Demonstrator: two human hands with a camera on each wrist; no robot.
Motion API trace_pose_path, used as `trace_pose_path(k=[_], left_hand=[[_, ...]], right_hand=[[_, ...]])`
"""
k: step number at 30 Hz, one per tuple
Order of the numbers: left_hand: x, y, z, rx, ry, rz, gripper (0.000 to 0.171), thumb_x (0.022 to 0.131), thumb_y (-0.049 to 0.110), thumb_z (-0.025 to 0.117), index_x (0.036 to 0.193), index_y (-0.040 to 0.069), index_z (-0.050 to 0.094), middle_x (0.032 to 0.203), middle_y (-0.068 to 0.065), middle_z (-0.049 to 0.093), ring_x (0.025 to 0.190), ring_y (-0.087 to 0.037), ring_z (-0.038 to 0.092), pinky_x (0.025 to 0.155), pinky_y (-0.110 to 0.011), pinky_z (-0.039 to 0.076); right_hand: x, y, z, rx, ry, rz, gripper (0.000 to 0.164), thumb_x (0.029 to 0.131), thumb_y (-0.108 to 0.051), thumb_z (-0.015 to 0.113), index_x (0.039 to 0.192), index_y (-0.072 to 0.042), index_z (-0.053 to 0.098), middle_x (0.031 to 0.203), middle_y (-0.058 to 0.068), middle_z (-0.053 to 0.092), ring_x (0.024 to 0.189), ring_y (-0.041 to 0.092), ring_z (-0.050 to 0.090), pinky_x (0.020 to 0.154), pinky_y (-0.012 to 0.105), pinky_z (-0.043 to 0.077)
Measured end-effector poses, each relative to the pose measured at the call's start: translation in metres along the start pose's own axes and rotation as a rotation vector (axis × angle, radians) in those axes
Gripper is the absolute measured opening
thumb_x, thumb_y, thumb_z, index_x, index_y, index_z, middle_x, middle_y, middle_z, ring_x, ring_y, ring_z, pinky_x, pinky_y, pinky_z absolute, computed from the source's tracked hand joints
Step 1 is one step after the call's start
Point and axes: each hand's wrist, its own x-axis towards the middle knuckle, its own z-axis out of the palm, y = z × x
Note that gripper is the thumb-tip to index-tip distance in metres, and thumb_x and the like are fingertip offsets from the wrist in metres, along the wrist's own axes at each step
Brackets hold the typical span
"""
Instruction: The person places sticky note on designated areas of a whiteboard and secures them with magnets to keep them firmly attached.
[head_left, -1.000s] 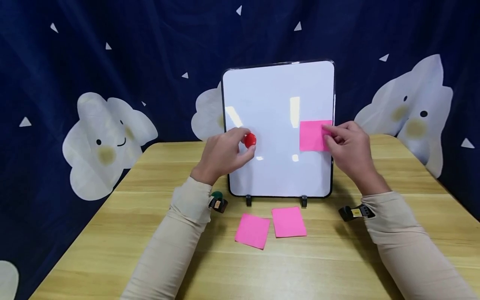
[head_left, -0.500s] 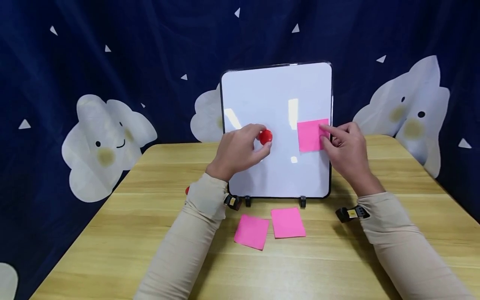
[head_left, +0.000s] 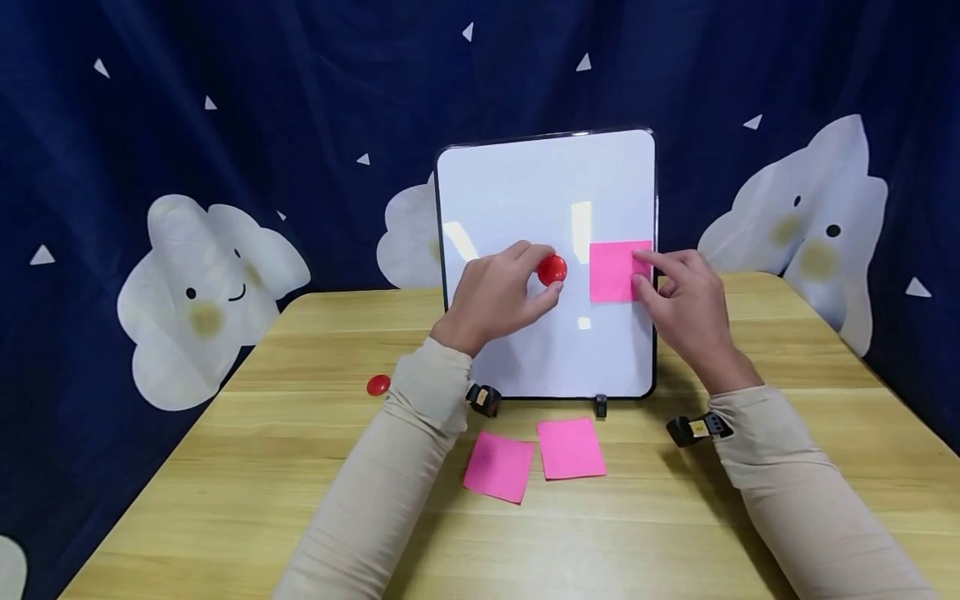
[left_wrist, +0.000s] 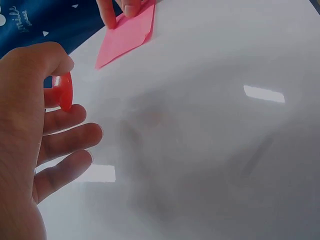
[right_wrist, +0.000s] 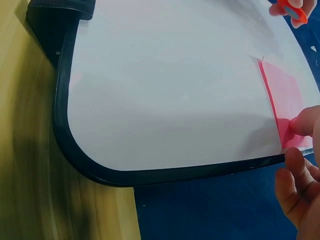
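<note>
My left hand (head_left: 498,292) pinches a round red magnet (head_left: 552,270) between thumb and fingertips, in front of the middle of the whiteboard (head_left: 525,192). In the left wrist view the magnet (left_wrist: 65,92) stands edge-on, with the other fingers spread below it. A pink sticky note (head_left: 611,272) lies against the board near its right edge. My right hand (head_left: 686,304) reaches in from the right, thumb and forefinger tips apart on the note's face. In the right wrist view the edge of the note (right_wrist: 285,95) stands slightly off the board.
Two more pink sticky notes, a left one (head_left: 499,468) and a right one (head_left: 572,448), lie on the wooden table (head_left: 262,467) before the board. Another red magnet (head_left: 378,385) lies left of the board. Black feet (head_left: 601,407) hold the board up. A dark blue curtain (head_left: 322,75) hangs behind.
My left hand has moved right across the board with the magnet, closer to the note, uncovering the other magnet on the table. My right hand stays at the note, which tilted slightly and straightened again.
</note>
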Motion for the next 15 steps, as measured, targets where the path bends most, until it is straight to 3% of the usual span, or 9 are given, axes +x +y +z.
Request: trace_pose_path(k=[15], left_hand=[[0.011,0.009,0.011,0.019,0.020,0.012,0.035,0.091,0.030,0.063,0.121,0.012,0.069,0.103,0.000,0.067,0.071,-0.009,0.057,0.061,-0.023,0.050]], right_hand=[[-0.001,-0.001,0.000,-0.031,-0.016,-0.020,0.037,0.092,-0.007,0.069,0.129,-0.007,0.069,0.106,0.018,0.055,0.071,0.021,0.048,0.062,0.027,0.037]])
